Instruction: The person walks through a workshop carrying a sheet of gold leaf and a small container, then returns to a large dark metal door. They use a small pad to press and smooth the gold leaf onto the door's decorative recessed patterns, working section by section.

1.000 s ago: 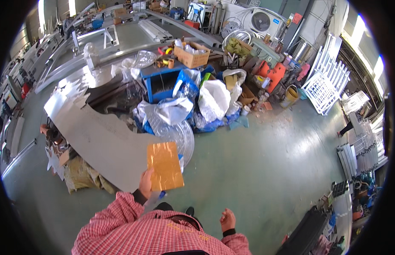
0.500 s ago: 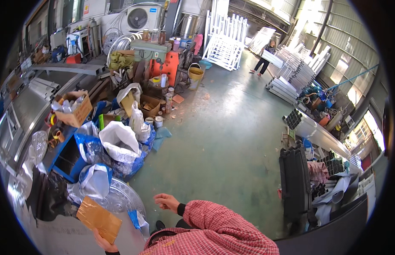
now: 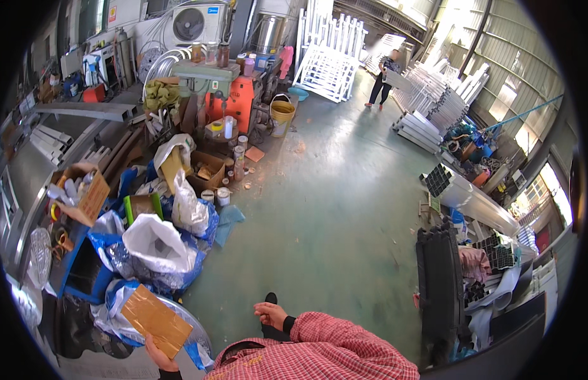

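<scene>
Cardboard piece (image 3: 156,320) gripped by left hand (image 3: 160,356) fingers, right hand (image 3: 270,314) loosely curled, empty, above green workshop floor (image 3: 332,209)

One flat brown cardboard piece (image 3: 156,321) in the left hand (image 3: 160,356), and that is the only one held; the right hand (image 3: 270,314) is empty, so two hands in view. One yellow plastic bucket (image 3: 282,116) stands on the green floor. One white air-conditioner outdoor unit (image 3: 199,23) with a round fan grille sits on top at the back. One open white plastic sack (image 3: 160,244), one open brown cardboard box (image 3: 85,193) of bits. One other person (image 3: 382,78) far off near the white frames. Small cans by the pile: too many, too small to count.
</scene>
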{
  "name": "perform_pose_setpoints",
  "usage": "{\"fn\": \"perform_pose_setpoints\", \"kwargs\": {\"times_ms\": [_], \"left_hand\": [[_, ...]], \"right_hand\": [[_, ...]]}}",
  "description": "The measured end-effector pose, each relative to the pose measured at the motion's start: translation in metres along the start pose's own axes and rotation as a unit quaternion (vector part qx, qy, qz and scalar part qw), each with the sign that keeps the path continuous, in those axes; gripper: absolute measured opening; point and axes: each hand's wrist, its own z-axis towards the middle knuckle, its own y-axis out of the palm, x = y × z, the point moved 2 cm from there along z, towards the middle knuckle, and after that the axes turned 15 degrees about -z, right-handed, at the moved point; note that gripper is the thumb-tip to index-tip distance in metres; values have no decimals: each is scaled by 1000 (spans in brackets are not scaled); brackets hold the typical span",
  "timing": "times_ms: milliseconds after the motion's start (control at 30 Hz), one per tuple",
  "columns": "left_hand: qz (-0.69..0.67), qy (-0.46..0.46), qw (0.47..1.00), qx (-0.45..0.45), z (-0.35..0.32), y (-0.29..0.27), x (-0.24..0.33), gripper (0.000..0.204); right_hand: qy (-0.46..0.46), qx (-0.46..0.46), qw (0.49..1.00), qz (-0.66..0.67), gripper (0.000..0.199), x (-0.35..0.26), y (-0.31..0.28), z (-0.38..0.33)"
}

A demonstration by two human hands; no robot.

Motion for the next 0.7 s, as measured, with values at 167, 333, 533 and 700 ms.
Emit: {"fn": "perform_pose_setpoints", "kwargs": {"times_ms": [167, 333, 533, 700], "left_hand": [[-11, -55, 992, -116, 44, 110, -69, 40], [22, -124, 977, -169, 68, 247, -150, 41], [-47, -274, 940, -198, 92, 373, -265, 31], [18, -251, 947, -201, 153, 439, -381, 25]], "right_hand": [[-59, -5, 998, 13, 21, -79, -67, 46], [-103, 75, 988, 87, 23, -148, -169, 39], [-139, 168, 958, 186, 23, -196, -260, 29], [-139, 203, 940, 238, 24, -234, -318, 56]]}}
